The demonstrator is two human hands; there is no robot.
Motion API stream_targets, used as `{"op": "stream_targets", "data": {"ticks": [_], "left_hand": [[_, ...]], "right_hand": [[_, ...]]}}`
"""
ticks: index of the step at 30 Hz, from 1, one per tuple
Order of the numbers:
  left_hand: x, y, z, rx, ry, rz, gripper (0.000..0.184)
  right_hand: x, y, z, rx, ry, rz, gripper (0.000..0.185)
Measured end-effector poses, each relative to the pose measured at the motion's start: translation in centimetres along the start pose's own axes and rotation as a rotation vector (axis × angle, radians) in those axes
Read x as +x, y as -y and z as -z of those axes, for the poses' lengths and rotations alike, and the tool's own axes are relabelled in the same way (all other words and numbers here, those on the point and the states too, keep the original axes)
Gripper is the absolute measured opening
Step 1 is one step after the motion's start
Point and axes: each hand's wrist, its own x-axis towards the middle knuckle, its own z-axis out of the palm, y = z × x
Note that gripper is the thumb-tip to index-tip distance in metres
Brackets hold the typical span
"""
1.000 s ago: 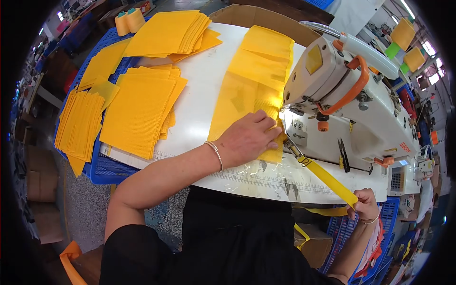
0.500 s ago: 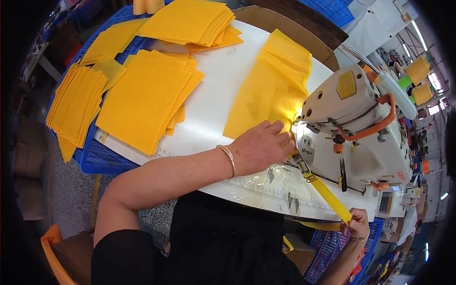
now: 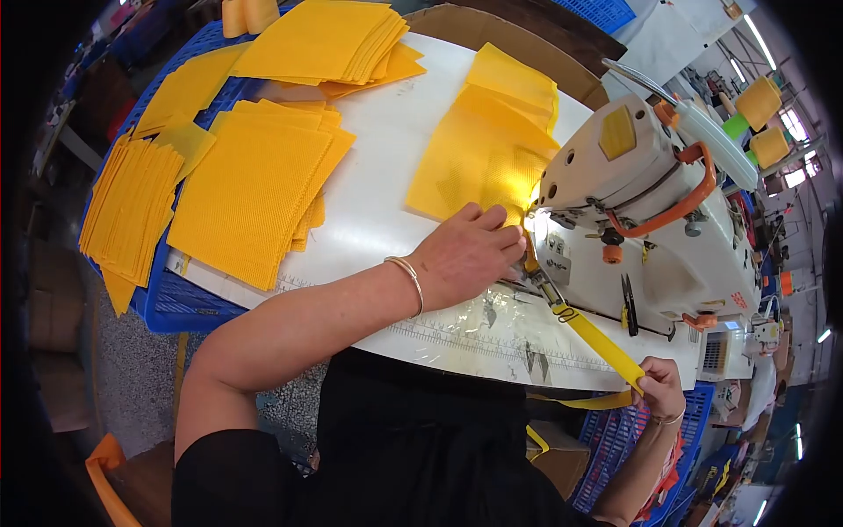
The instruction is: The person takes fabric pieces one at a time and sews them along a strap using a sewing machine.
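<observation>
My left hand [image 3: 470, 257] rests at the near edge of a yellow mesh fabric piece [image 3: 479, 149], its fingers bent and close together beside the lit needle area. What lies under the fingertips is hidden. The white sewing machine [image 3: 645, 193] stands just right of that hand. A yellow strip [image 3: 606, 353] runs from the metal folder [image 3: 546, 288] down to my right hand [image 3: 660, 386], which pinches it between thumb and fingers. Black snips [image 3: 629, 305] are on the machine bed.
Stacks of yellow mesh pieces [image 3: 250, 189] cover the table's left side and a blue crate [image 3: 189, 303]. Thread cones [image 3: 250, 16] stand at the back left. A cardboard edge [image 3: 518, 48] borders the table's far side. Another blue crate [image 3: 606, 430] is below my right hand.
The yellow fabric has moved away from me past the needle, and its near edge now lies by my left fingers. My right hand still holds the strip, nearer the folder. The camera view has shifted.
</observation>
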Motion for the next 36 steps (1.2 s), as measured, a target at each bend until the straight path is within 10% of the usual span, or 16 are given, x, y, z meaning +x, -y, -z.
{"op": "stream_targets", "data": {"ticks": [19,24,36], "left_hand": [[-1.0,1.4,3.5,-0.036,-0.023,0.133,0.035],[-8.0,7.7,15.2,-0.177,0.005,0.443,0.038],[-14.6,12.7,14.6,-0.102,-0.226,0.729,0.005]], "right_hand": [[1.7,0.4,-3.4,-0.229,-0.06,-0.151,0.01],[0.5,2.6,-9.8,-1.038,-0.29,0.31,0.021],[18.9,6.4,-31.1,-1.027,0.105,1.256,0.031]]}}
